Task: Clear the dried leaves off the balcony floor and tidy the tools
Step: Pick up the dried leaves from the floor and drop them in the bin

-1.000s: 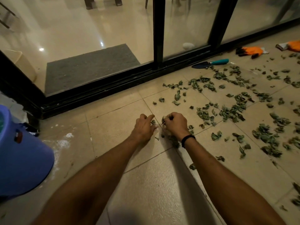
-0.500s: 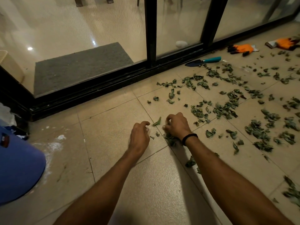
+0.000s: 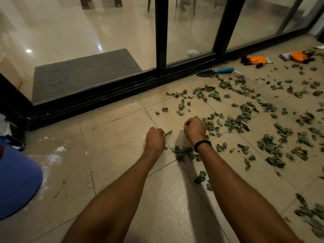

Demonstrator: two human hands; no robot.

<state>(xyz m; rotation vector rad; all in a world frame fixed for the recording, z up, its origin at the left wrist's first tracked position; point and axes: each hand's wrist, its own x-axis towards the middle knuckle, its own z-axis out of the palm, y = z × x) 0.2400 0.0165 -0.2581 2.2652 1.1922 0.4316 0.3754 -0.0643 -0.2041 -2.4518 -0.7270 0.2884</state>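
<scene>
head view: over the beige tiled balcony floor, the left hand pinches a crumpled dried green leaf; the right hand is curled beside it, contents hidden. scattered dried leaves cover the floor's right side, a teal-handled trowel at its far edge.

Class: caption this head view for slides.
Left hand pinches a leaf; right hand clutches dried leaves on balcony floor.

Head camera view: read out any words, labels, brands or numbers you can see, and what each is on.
No text can be read.
Blue bucket: a dark mark at the picture's left edge, cut off, unreadable.
Trowel, orange gloves, black wristband: no lettering shows.
</scene>
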